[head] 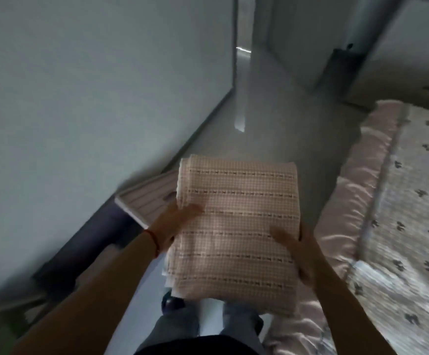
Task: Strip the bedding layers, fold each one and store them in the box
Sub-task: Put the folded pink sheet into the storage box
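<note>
Both hands carry a folded sheet (236, 224) out in front of the body, above the floor between the wall and the bed. Her left hand (176, 220) grips the sheet's left edge, thumb lying flat on top and the other fingers tucked out of sight beneath. Opposite it, the right hand (296, 249) holds the right edge the same way, thumb on the upper face and the rest of the hand wrapped around the side and under.

It is a thick, squarish bundle of pale pink fabric with a fine check, crossed by several rows of small dark marks running side to side. Layered edges show along its left side, where the folds stack up; the far edge is rounded over.

Both forearms reach forward from the lower corners, roughly level, the left wrist wearing a thin red thread (152, 235).

To the right lies the bed (400, 201), covered in a pale cloth dotted with small dark motifs and bordered by a shiny pink ruffle. By the wall on the left, a flat ribbed panel (146, 198) lies partly hidden behind the sheet. Grey trouser legs and a dark shoe show below the bundle.
</note>
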Demonstrator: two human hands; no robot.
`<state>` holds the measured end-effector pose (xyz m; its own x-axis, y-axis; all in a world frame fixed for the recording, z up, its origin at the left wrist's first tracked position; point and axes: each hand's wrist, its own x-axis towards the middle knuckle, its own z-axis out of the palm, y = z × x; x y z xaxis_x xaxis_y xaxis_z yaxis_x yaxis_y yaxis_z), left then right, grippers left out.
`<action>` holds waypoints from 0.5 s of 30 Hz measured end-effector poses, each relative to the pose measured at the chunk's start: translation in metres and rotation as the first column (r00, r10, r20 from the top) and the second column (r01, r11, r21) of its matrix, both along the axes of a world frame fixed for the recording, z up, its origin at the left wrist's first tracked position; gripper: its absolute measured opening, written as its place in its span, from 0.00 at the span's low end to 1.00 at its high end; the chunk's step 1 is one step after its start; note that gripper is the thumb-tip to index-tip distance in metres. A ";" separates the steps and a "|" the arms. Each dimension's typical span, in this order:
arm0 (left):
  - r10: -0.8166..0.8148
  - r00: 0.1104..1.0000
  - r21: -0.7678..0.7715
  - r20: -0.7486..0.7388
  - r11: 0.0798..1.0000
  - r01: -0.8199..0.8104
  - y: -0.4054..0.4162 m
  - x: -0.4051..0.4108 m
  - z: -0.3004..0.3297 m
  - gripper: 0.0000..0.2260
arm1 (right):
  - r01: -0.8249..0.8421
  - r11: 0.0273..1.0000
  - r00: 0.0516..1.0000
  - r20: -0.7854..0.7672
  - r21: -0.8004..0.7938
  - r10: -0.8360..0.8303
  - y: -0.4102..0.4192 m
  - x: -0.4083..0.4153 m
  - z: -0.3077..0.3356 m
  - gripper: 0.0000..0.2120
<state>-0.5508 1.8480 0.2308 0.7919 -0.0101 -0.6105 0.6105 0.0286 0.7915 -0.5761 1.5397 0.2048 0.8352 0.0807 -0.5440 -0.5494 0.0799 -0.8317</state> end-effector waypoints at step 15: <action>0.734 0.647 -0.115 -0.207 0.638 -0.761 0.328 -0.297 -0.034 0.19 | -0.616 0.724 0.759 0.011 -0.312 0.651 0.412 -0.078 -0.003 0.19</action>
<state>-0.8480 2.1763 0.1963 0.4906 0.4335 -0.7559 0.4107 0.6501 0.6393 -0.6546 1.9513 0.2022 0.6993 0.4767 -0.5327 -0.2911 -0.4907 -0.8213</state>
